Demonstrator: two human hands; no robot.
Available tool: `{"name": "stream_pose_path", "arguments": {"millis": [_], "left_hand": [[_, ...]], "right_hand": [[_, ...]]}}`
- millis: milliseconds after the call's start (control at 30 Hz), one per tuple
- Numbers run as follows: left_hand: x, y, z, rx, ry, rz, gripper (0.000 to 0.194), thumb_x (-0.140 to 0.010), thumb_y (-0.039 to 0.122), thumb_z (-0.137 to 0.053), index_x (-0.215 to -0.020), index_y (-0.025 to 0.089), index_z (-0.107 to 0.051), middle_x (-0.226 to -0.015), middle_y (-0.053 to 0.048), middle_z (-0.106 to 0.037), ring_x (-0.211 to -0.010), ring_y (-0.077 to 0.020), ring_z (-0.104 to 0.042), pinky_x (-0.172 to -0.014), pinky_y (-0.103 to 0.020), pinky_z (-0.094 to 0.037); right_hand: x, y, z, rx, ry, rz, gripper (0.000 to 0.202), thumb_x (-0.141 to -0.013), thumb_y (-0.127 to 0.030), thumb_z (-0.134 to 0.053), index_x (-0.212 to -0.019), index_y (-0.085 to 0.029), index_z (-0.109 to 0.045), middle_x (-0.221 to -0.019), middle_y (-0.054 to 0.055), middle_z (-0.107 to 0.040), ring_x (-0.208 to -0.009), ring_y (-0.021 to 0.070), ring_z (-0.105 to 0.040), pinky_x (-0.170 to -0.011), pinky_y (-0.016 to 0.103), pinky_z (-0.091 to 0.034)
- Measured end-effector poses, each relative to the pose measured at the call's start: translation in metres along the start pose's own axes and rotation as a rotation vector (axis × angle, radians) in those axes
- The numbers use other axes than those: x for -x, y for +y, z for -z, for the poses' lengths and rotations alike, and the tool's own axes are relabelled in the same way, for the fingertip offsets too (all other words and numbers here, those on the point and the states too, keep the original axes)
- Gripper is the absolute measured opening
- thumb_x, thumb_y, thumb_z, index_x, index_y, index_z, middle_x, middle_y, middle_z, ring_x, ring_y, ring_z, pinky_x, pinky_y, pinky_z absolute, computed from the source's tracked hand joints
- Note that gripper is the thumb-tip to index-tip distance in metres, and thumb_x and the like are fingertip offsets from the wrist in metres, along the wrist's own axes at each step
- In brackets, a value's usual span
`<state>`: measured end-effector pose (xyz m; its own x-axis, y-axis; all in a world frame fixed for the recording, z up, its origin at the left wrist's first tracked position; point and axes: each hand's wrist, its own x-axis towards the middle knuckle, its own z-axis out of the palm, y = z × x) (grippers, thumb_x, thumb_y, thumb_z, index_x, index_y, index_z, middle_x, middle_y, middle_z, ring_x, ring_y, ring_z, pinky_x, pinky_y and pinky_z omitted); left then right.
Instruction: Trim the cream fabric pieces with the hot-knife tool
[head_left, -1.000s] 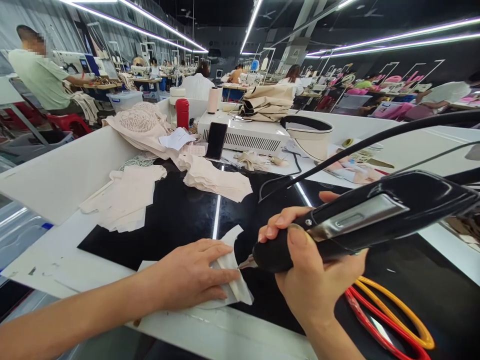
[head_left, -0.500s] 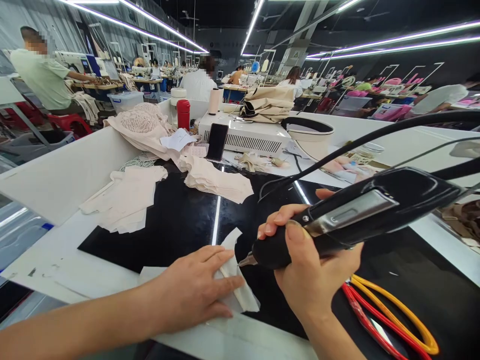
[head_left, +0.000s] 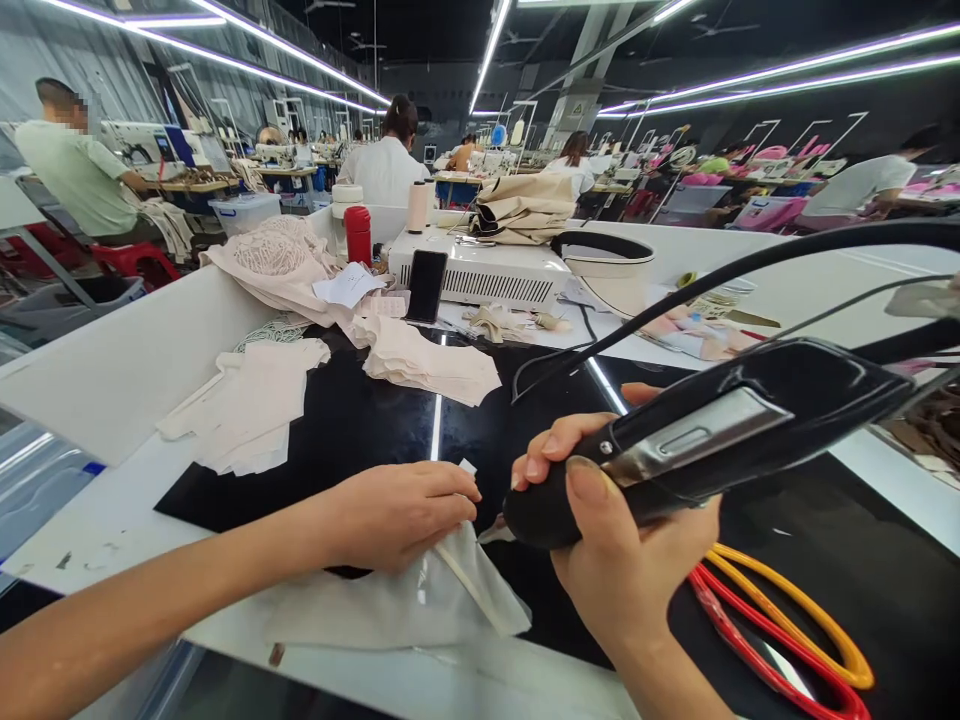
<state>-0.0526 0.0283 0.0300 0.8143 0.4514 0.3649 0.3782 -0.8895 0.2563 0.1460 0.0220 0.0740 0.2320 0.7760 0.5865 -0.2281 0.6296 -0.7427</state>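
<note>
Right grip (head_left: pixel 637 545) clasps black tool (head_left: pixel 750 440); left grip (head_left: pixel 397 515) holds sheer fabric (head_left: pixel 480 585), lower centre, apparently unfinished; mid-left stack (head_left: pixel 255 405): status unclear.

Black tool (head_left: pixel 705 440) in right hand (head_left: pixel 637 545), beside pale fabric (head_left: pixel 442 595)

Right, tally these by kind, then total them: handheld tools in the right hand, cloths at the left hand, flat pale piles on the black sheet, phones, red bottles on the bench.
Handheld tool in the right hand: 1
Cloth at the left hand: 1
Flat pale piles: 2, left pile and middle pile
Phone: 1
Red bottle: 1
Total: 6
</note>
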Motion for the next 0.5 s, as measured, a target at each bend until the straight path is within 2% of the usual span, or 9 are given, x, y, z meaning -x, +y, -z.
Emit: {"name": "stream_pose_path", "arguments": {"millis": [100,200,367,500], "left_hand": [[-0.001,-0.013,0.0,0.073,-0.075,-0.013,0.03,-0.108,0.007,-0.054,-0.132,0.012,-0.072,-0.14,-0.017,-0.076,-0.132,-0.0253,-0.073,-0.116,-0.038,-0.062],[0.003,-0.018,0.001,0.11,-0.077,-0.007,0.028,-0.109,0.006,-0.054,-0.127,0.013,-0.074,-0.133,-0.015,-0.078,-0.127,-0.024,-0.075,-0.113,-0.035,-0.062],[0.009,-0.018,0.006,0.134,-0.027,0.016,0.024,-0.115,0.013,-0.05,-0.119,0.015,-0.074,-0.125,-0.013,-0.079,-0.117,-0.0219,-0.076,-0.108,-0.031,-0.062],[0.011,-0.014,0.011,0.088,-0.072,0.007,0.022,-0.117,0.018,-0.054,-0.124,0.016,-0.074,-0.127,-0.012,-0.077,-0.116,-0.0229,-0.076,-0.105,-0.031,-0.062]], "right_hand": [[0.0,0.0,0.0,-0.009,0.002,0.005,0.052,-0.089,-0.041,-0.096,-0.129,-0.032,-0.064,-0.081,-0.006,-0.072,-0.056,0.0164,-0.066,-0.047,0.03,-0.059],[0.001,0.0,-0.001,-0.027,0.001,0.002,0.051,-0.089,-0.04,-0.097,-0.128,-0.032,-0.065,-0.081,-0.006,-0.072,-0.056,0.0158,-0.067,-0.049,0.03,-0.061],[0.002,-0.002,-0.001,-0.056,-0.003,-0.005,0.053,-0.089,-0.04,-0.098,-0.129,-0.031,-0.065,-0.082,-0.006,-0.073,-0.056,0.0152,-0.068,-0.05,0.029,-0.062],[0.002,-0.003,-0.001,-0.038,-0.011,-0.008,0.052,-0.089,-0.042,-0.097,-0.128,-0.032,-0.065,-0.081,-0.006,-0.073,-0.055,0.0156,-0.068,-0.05,0.03,-0.062]]}}
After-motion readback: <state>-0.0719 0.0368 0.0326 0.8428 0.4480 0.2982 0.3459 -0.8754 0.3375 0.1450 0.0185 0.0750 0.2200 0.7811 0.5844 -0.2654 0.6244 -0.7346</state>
